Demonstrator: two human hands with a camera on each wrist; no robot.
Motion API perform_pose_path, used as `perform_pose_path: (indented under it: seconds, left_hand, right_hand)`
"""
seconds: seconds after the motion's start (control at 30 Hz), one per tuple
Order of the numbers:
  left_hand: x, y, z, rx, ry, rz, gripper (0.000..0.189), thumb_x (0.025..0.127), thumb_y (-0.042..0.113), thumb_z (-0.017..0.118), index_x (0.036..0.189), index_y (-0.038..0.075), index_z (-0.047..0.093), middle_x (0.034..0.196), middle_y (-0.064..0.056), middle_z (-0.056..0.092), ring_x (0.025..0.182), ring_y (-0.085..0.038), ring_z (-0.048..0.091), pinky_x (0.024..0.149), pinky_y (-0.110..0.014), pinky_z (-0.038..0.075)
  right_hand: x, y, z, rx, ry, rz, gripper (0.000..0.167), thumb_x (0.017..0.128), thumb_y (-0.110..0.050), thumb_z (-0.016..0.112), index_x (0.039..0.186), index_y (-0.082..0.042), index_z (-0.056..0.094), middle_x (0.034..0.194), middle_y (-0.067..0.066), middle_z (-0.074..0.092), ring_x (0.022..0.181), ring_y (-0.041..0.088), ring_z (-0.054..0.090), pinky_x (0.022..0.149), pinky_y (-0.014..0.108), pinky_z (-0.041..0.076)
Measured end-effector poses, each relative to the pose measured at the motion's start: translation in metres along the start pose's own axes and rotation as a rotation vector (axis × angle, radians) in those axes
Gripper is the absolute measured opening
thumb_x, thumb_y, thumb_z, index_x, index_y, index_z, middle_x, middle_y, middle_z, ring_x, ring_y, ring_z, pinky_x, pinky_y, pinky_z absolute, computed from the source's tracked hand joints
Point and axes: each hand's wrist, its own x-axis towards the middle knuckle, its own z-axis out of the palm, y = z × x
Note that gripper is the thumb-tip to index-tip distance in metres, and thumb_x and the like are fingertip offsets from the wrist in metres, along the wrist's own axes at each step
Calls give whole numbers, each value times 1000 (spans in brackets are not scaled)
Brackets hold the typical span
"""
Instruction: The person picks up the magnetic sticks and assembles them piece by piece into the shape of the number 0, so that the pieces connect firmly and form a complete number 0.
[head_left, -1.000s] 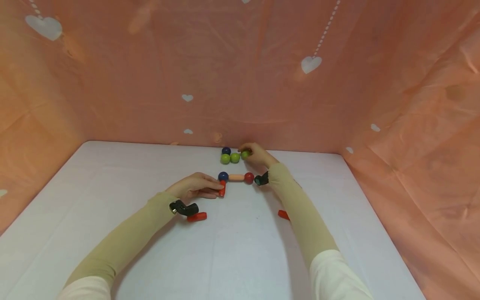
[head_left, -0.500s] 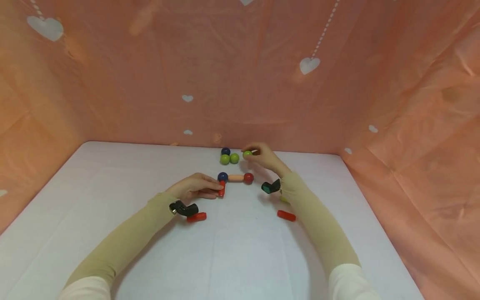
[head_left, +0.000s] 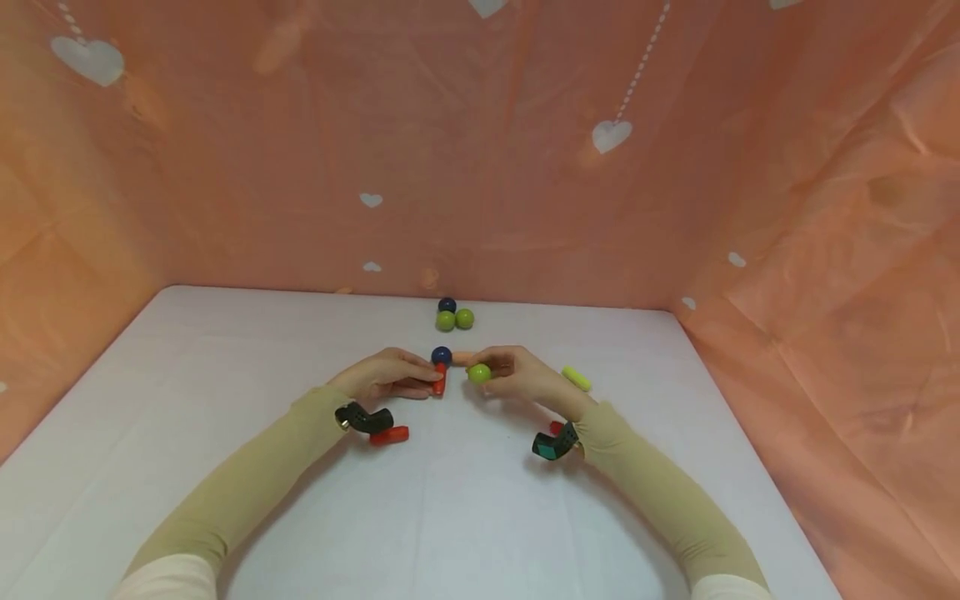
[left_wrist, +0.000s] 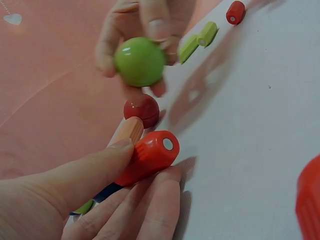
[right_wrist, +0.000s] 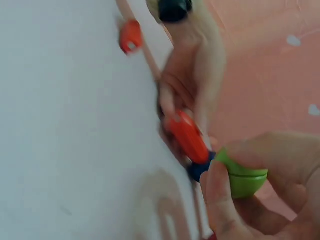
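My left hand (head_left: pixel 390 372) pinches a red magnetic rod (head_left: pixel 439 381) between thumb and fingers; a round metal tip shows on its near end in the left wrist view. The rod's far end meets a dark blue ball (head_left: pixel 442 356). From that ball a peach rod (head_left: pixel 461 358) runs right to a red ball (left_wrist: pixel 142 111), which the right hand hides in the head view. My right hand (head_left: pixel 528 375) holds a green ball (head_left: pixel 479 373) in its fingertips, raised close to the red rod's open end.
Two green balls, one nearer the left (head_left: pixel 446 321), and another blue ball (head_left: pixel 447 306) sit at the table's back. Yellow-green rods (left_wrist: pixel 207 34) lie right of the right hand. Red rods lie by the left wrist (head_left: pixel 390 436) and behind the right wrist camera (head_left: pixel 557 427). A peach curtain (head_left: pixel 480 167) surrounds the table.
My right hand has lifted the green ball away from the back group and brought it forward toward the left hand. The left hand stays in place, holding the red rod.
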Motion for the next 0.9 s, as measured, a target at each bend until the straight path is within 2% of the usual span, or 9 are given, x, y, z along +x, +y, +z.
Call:
perform_pose_path:
  seconds: [0.2,0.27,0.33,0.6,0.9]
  left_hand:
    - [2,-1,1,7,14,-21,34,81,11,77,109,-5,67,104,-15,68,93,-24,68,86,-35,53]
    - [1,-1,0,-2,12,-14,33,82,10,76,110,-6,67,104,-16,68,93,-24,67,86,-35,53]
    - [1,-1,1,1,12,-9,33,82,10,76,109,-6,67,104,-16,68,93,-24,68,86,-35,53]
    - [1,1,0,17,-1,-2,26,85,10,73,108,-2,70,107,-16,68,94,-25,68,88,-34,53]
    - [5,1,1,56,2,-33,29,84,11,74,108,-4,69,98,-14,70,87,-21,69,83,-32,54]
  right_hand:
    - [-8,9,21,-19,0,2,43,84,-10,74,125,-3,60,119,6,63,104,19,61,88,31,51]
    - [-13,1,27,-21,8,-15,40,84,-6,73,121,2,58,114,13,64,102,23,63,86,30,52]
    - [-13,-2,32,-17,37,-18,37,84,-5,73,116,4,58,110,14,64,100,23,63,85,29,53]
    - [-6,3,47,-49,153,-30,33,80,-9,78,109,-3,63,103,5,64,93,17,64,81,28,54]
    - [0,2,61,-100,199,-67,34,76,-11,82,101,-1,61,93,6,65,84,16,63,76,25,54]
